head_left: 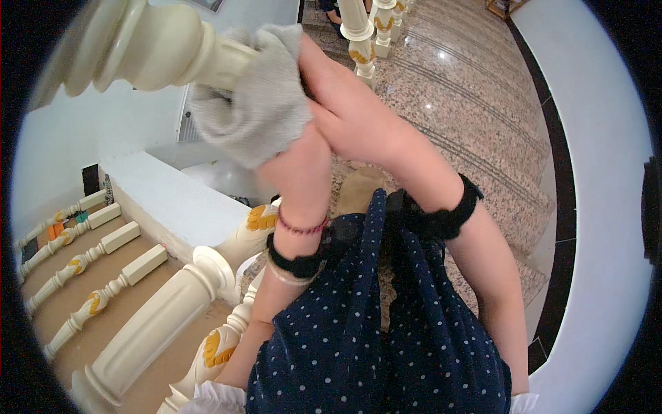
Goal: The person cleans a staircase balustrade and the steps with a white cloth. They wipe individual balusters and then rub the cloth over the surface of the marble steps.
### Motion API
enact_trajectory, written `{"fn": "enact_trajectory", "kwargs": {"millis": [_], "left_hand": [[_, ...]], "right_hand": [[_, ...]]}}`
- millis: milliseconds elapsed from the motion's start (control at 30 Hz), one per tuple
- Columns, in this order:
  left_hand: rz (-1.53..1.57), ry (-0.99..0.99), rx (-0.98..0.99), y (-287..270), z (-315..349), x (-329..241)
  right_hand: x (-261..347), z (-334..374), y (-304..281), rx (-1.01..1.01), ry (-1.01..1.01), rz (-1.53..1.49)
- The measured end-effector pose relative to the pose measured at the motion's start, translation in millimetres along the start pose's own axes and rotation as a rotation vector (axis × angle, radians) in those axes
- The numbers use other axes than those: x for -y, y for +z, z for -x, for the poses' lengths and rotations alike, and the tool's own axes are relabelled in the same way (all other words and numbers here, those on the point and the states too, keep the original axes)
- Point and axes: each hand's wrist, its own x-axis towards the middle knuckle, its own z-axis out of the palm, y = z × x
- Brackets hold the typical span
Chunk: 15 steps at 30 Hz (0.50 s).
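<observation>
We are holding a grey cloth [272, 90] around the narrow end of a cream post [162, 52], our left hand [296, 162] pressing below it and our right hand [331, 90] closing over the cloth's right side. Below the post, a white ledge [169, 193], slim balusters [76, 265] and a thicker fluted baluster [155, 324] are standing. Right of the post, speckled stone steps [462, 103] are spreading out, our spotted blue dress [331, 338] covering some of them. The cloth is hiding most of our fingers, so we cannot tell how tightly they are curling. The post is running out of view at the upper left; to its right, the top edge is cutting off what is probably another person [333, 14].
</observation>
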Motion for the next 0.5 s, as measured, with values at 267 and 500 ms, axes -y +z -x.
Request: {"fn": "enact_trajectory", "kwargs": {"millis": [267,500], "left_hand": [[0.745,-0.241,0.013,33.0,17.5,-8.2],[0.742,-0.291,0.085,54.8,42.3,-2.1]], "right_hand": [[-36.3,33.3,-7.3,0.030,0.107,0.084],[-56.0,56.5,-5.2,0.037,0.245,0.108]]}}
